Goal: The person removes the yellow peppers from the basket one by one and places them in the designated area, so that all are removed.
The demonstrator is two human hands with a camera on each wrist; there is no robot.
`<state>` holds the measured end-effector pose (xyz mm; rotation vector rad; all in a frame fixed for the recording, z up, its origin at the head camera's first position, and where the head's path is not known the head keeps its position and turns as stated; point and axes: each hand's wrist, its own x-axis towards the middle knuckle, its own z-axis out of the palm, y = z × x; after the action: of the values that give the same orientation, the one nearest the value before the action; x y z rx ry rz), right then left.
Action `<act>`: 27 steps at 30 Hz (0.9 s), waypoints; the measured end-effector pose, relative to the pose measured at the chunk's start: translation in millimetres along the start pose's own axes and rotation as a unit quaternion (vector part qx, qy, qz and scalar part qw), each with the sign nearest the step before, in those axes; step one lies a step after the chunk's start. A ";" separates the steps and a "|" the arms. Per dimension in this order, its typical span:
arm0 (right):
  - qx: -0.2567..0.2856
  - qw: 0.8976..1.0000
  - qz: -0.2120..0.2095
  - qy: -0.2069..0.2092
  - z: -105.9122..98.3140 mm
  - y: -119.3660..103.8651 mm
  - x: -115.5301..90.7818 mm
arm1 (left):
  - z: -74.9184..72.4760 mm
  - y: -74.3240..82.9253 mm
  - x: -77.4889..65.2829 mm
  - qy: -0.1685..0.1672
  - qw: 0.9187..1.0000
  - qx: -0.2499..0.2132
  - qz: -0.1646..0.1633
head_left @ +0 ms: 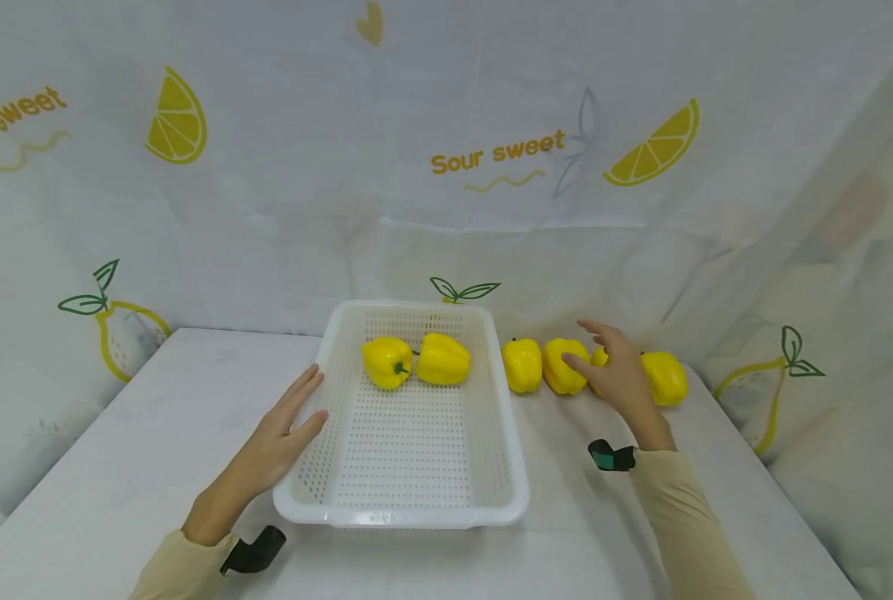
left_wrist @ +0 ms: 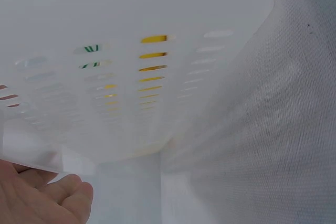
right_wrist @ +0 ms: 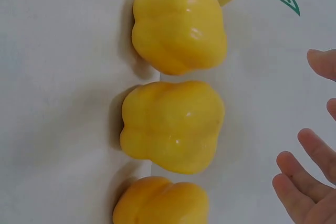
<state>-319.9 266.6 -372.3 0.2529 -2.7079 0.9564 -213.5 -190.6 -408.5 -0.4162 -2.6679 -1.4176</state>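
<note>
Over wht. table (head_left: 101, 467), lemon-print backdrop (head_left: 281, 183): hands (head_left: 275, 443) (head_left: 619, 382) spread at basket (head_left: 416, 517), nr. peppers (head_left: 523, 365).

Inside the basket (head_left: 401, 517), the near part gives free room for a hand; two peppers (head_left: 443, 360) occupy the far part. The right wall (head_left: 503, 433) stands between this room and the right hand (head_left: 619, 375). Behind the pepper row (head_left: 523, 367), the cloth (head_left: 559, 275) blocks passage.

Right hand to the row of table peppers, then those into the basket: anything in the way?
Nothing visible between the right hand and the peppers. Toward the inside of the basket, its right wall stands between; the leftmost table pepper also sits between the others and that wall.
</note>
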 end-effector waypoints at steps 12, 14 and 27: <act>0.014 0.999 -0.035 -0.019 12.9 -17.1 5.1 | 0.6 -2.2 0.3 -0.001 1.000 0.000 0.002; 0.012 0.999 -0.041 -0.022 15.7 -19.9 6.6 | 0.7 -2.2 0.5 0.000 1.000 0.002 0.004; -0.006 0.997 -0.059 -0.054 26.7 -41.3 11.4 | 0.2 -0.4 0.4 0.002 1.000 0.004 -0.003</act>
<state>-325.5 217.1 -364.5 0.4690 -2.7598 0.9176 -213.9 -190.6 -408.9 -0.4035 -2.6736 -1.4070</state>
